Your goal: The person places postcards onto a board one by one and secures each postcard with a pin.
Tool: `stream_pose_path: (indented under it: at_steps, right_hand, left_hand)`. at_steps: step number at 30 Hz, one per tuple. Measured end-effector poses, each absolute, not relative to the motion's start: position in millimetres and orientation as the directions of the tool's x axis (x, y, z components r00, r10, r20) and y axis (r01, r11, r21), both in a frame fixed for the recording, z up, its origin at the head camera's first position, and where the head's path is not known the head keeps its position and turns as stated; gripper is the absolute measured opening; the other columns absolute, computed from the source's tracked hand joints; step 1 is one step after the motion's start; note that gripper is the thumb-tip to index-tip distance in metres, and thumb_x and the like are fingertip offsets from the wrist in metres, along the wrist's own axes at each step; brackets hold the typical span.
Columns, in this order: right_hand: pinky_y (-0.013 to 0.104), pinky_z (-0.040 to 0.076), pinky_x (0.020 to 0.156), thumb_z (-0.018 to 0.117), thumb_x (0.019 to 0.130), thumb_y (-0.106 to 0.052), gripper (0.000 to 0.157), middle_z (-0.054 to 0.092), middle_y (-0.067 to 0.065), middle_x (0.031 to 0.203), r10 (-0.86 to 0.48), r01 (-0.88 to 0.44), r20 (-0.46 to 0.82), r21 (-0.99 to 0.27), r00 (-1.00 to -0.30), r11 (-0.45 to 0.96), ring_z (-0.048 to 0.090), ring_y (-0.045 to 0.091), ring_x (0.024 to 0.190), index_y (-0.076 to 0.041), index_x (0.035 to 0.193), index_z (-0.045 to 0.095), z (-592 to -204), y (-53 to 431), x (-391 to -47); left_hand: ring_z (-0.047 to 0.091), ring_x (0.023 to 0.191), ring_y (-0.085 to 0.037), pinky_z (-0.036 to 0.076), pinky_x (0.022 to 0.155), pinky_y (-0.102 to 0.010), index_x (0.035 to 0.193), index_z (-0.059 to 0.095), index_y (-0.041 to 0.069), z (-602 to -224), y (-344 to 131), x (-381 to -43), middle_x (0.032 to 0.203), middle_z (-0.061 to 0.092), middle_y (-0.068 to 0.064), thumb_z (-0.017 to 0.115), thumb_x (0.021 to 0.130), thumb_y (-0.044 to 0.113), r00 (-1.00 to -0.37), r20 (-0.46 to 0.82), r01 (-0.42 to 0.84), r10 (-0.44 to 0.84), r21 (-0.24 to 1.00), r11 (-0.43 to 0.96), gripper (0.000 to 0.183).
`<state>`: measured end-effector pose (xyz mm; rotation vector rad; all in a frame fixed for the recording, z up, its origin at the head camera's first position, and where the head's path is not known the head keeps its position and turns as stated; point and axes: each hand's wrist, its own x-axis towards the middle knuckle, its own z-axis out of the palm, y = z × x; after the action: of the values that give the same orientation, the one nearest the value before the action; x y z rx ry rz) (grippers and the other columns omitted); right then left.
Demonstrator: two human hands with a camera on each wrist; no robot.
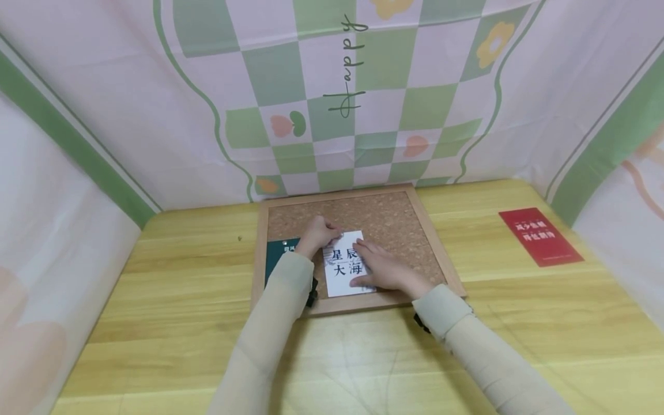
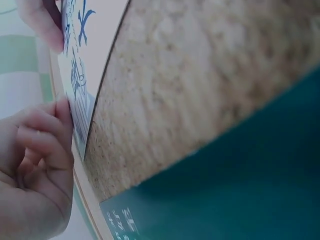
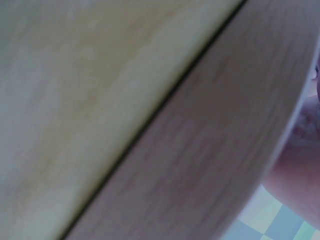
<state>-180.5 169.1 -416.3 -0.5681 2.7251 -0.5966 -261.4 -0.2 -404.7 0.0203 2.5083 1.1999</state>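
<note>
White card [image 1: 338,283], one of three cards in view, lies on the single corkboard [image 1: 386,216] near its lower edge. Two hands are at it: the left hand [image 1: 316,235] has curled fingers at the card's top edge, though whether they pinch anything I cannot tell; the right hand [image 1: 386,268] is spread wide over the card's right side. One green card [image 1: 274,258] sits on the board's left. One red card [image 1: 541,237] lies on the counter [image 1: 181,282], well apart to the right.

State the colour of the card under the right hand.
White card with dark writing, best in the head view.
</note>
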Motion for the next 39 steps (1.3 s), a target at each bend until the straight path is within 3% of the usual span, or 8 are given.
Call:
stream_pose_path:
  at_steps: [4,12,19,22,31,39]
  right_hand:
    - [0.057,0.022,0.116,0.069,0.082,-0.046,0.093,0.019,0.023,0.157,-0.442,-0.325,-0.186,-0.447,-0.878,0.833,0.021,0.041,0.144,0.001,0.149,0.024,-416.2,169.5,-180.9]
    - [0.056,0.021,0.117,0.068,0.082,-0.047,0.093,0.018,0.022,0.158,-0.438,-0.317,-0.199,-0.444,-0.877,0.838,0.020,0.040,0.145,0.000,0.149,0.024,-415.2,169.6,-180.9]
    - [0.057,0.022,0.116,0.068,0.083,-0.047,0.093,0.019,0.022,0.158,-0.435,-0.316,-0.200,-0.442,-0.878,0.840,0.020,0.040,0.145,0.000,0.149,0.024,-415.1,169.7,-179.6]
    - [0.058,0.022,0.116,0.068,0.083,-0.047,0.093,0.019,0.022,0.157,-0.436,-0.317,-0.198,-0.441,-0.878,0.840,0.021,0.041,0.145,0.001,0.149,0.024,-414.5,169.5,-179.3]
    - [0.058,0.022,0.115,0.068,0.082,-0.049,0.094,0.018,0.021,0.158,-0.431,-0.311,-0.201,-0.441,-0.880,0.842,0.021,0.040,0.145,-0.001,0.149,0.024,-415.5,170.1,-178.6]
    - [0.057,0.021,0.116,0.067,0.081,-0.051,0.095,0.017,0.020,0.158,-0.425,-0.301,-0.212,-0.445,-0.880,0.843,0.019,0.039,0.146,-0.002,0.150,0.022,-417.4,170.5,-180.2]
  left_hand:
    - [0.052,0.064,-0.007,0.039,0.056,-0.017,0.109,0.071,0.011,-405.0,-0.6,-263.2,0.100,0.067,-0.007,0.059,0.094,0.016,-0.928,-0.308,-0.108,0.207,0.759,0.642,0.020]
    - [0.051,0.060,-0.006,0.039,0.052,-0.014,0.110,0.071,0.008,-408.2,-2.9,-264.7,0.080,0.061,-0.002,0.057,0.095,0.014,-0.918,-0.302,-0.086,0.257,0.785,0.614,0.021]
    - [0.053,0.068,-0.007,0.041,0.060,-0.017,0.109,0.072,0.012,-411.7,-6.7,-264.7,0.105,0.068,-0.007,0.058,0.094,0.018,-0.919,-0.313,-0.115,0.239,0.794,0.597,0.021]
    - [0.054,0.069,-0.007,0.041,0.061,-0.017,0.109,0.072,0.012,-412.3,-7.6,-265.0,0.107,0.069,-0.006,0.060,0.093,0.019,-0.919,-0.316,-0.122,0.237,0.797,0.591,0.021]
    - [0.052,0.059,-0.004,0.039,0.055,-0.016,0.114,0.069,0.009,-410.6,-6.5,-264.5,0.070,0.061,0.005,0.061,0.092,0.019,-0.907,-0.362,-0.225,0.215,0.848,0.479,0.026]
    - [0.051,0.058,-0.004,0.038,0.054,-0.016,0.111,0.071,0.007,-410.2,-5.6,-263.4,0.072,0.063,0.004,0.061,0.091,0.016,-0.903,-0.383,-0.258,0.195,0.846,0.466,0.024]
